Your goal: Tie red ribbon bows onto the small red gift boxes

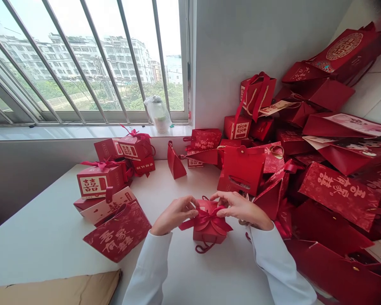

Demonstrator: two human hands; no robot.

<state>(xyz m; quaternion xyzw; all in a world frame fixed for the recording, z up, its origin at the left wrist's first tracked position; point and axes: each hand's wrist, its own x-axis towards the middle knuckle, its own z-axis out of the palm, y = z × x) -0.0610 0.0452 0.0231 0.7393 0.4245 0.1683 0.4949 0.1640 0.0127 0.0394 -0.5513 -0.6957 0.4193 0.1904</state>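
A small red gift box (209,236) stands on the white table in front of me, with a red cord handle (205,248) hanging at its near side. Across its top lies a red ribbon bow (209,218), its tails spread to both sides. My left hand (180,212) is at the bow's left side, fingers curled and pinching the ribbon. On the opposite side my right hand (238,207) has thumb and fingers closed on the bow's right loop. The knot sits between the two hands.
Red gift boxes (93,184) and a red gift bag (117,233) stand to the left. A large heap of red bags (339,190) fills the right. Cardboard (60,290) lies at the near left. A bagged cup (160,116) stands on the windowsill by the barred window.
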